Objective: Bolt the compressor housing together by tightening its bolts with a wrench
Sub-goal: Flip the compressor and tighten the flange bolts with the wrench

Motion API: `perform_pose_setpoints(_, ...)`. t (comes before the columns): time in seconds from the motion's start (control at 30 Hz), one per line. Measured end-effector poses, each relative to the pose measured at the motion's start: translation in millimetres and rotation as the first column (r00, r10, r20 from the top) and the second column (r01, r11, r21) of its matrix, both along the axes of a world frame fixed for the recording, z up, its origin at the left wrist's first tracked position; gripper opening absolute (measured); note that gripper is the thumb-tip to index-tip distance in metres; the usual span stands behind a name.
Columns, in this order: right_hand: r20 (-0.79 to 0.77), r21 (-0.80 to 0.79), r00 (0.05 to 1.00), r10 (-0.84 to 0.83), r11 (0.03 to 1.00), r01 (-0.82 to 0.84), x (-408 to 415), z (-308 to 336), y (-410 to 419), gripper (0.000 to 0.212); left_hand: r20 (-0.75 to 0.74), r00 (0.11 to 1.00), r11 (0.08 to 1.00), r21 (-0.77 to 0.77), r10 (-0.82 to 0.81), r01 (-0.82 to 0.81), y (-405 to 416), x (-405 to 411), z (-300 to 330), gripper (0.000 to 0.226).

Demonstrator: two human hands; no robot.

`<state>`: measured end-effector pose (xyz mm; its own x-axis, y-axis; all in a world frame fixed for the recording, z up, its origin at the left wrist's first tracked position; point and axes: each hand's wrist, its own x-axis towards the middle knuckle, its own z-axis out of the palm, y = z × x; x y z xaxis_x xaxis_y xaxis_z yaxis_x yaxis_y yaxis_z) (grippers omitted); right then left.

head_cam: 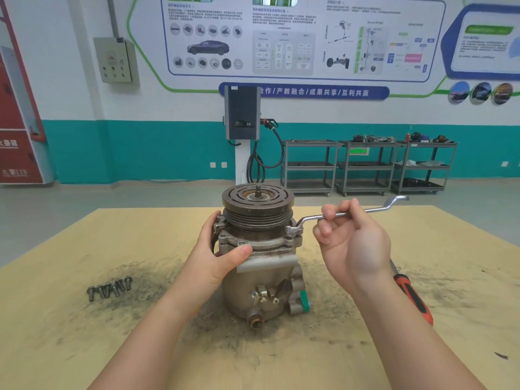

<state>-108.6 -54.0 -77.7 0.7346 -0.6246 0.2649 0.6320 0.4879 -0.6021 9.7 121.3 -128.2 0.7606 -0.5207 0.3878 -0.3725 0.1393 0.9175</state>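
A grey metal compressor stands upright in the middle of the table, its grooved pulley on top. My left hand grips the housing's left side, thumb across the front of the flange. A silver offset ring wrench sits with its ring end on a bolt at the flange's right side. My right hand holds the wrench's shaft between curled fingers and thumb. The wrench's far end sticks out to the right past the table's back edge.
Several loose bolts lie in a row on the yellow table to the left. An orange-and-black handled screwdriver lies to the right, partly under my right wrist. Dark grime marks the table around the compressor. Grey shelf carts stand by the far wall.
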Motion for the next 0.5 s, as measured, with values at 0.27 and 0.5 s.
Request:
perform_pose_setpoints(0.27, 0.013, 0.047, 0.991, 0.133, 0.99, -0.133, 6.0, -2.8, -5.8, 0.031, 0.007, 1.0, 0.999, 0.038, -0.003, 0.002, 1.7, 1.6, 0.5, 0.118)
perform_pose_setpoints(0.5, -0.174, -0.01, 0.947, 0.269, 0.961, -0.275, 17.2, 17.1, -19.1, 0.03, -0.006, 1.0, 1.0, 0.018, -0.013, 0.013, -0.4, 0.4, 2.4, 0.077)
